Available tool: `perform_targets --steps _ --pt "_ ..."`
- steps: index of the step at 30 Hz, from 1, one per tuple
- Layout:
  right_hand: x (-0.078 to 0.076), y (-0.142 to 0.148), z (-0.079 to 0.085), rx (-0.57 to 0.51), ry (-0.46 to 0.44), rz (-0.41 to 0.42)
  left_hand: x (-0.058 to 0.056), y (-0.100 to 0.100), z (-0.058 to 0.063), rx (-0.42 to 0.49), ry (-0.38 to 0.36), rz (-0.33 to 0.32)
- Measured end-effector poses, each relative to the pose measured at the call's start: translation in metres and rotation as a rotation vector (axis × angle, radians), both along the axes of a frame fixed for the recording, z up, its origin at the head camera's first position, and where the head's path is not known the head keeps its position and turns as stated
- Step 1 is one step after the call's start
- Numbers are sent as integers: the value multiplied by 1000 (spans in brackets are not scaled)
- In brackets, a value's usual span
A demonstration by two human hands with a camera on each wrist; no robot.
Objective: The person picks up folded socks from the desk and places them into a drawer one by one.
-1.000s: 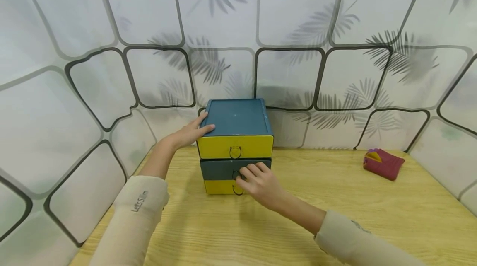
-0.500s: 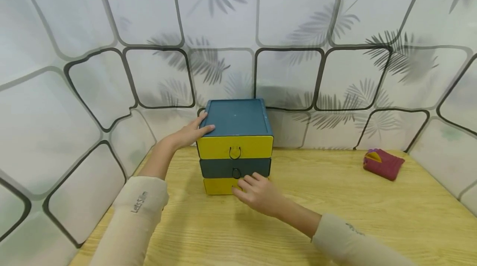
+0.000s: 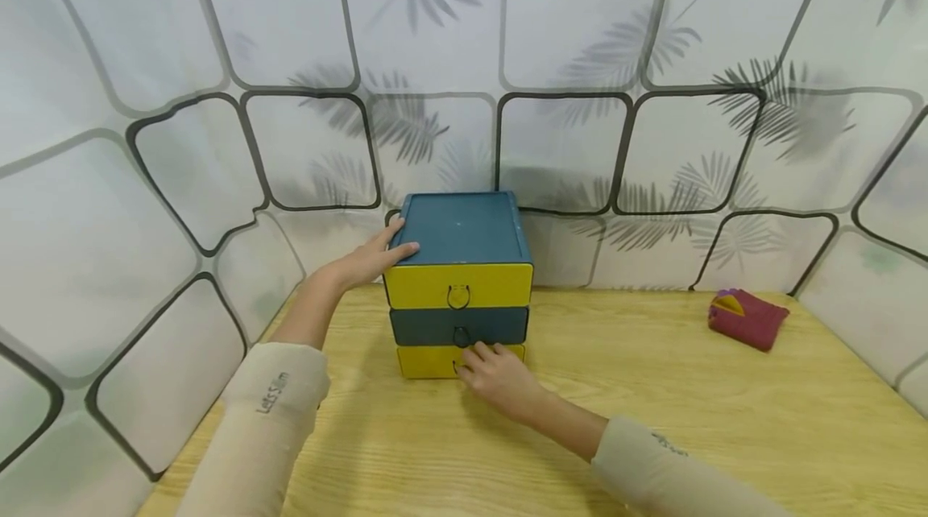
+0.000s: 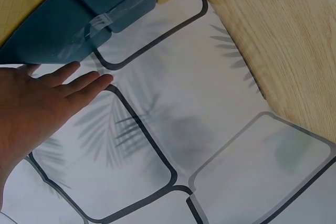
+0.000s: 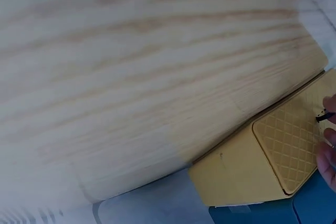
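A small three-tier drawer unit (image 3: 464, 225) with a blue top stands against the back wall. Its top drawer (image 3: 413, 287) is yellow, the middle drawer (image 3: 424, 328) dark blue, the bottom drawer (image 3: 428, 363) yellow, each with a black ring pull. My left hand (image 3: 364, 261) rests on the unit's upper left edge, thumb on top and fingers extended along the side. With curled fingers my right hand (image 3: 500, 378) pinches the bottom drawer's ring pull (image 5: 324, 115), partly covering that drawer's front. All drawer fronts stand about level.
A dark red pouch (image 3: 750, 320) with a yellow and purple part showing at one end lies at the right on the wooden table (image 3: 616, 372). Patterned cloth walls (image 3: 435, 34) stand behind and along both sides.
The middle drawer, slightly out before, is now in. My right hand has let go of its ring pull and moved down to the bottom drawer's ring pull. The left hand stays put.
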State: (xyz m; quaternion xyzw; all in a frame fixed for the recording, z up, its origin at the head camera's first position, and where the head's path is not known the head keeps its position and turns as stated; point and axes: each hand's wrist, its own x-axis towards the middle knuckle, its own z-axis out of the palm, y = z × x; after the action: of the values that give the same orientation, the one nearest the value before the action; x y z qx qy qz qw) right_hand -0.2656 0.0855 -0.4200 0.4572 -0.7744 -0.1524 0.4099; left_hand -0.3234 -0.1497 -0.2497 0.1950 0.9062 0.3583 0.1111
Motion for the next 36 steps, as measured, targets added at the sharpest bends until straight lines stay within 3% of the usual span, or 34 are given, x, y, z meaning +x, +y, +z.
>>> perform_targets --steps 10,15,28,36 --pt "-5 4 -4 -14 75 93 0 1 0 7 -9 -1" --pt "-3 5 0 -15 66 115 0 1 -1 9 -10 -3" --pt "28 6 14 16 8 169 -1 0 2 10 -5 -12" --pt "48 7 11 7 -63 180 0 0 1 13 -15 -19"
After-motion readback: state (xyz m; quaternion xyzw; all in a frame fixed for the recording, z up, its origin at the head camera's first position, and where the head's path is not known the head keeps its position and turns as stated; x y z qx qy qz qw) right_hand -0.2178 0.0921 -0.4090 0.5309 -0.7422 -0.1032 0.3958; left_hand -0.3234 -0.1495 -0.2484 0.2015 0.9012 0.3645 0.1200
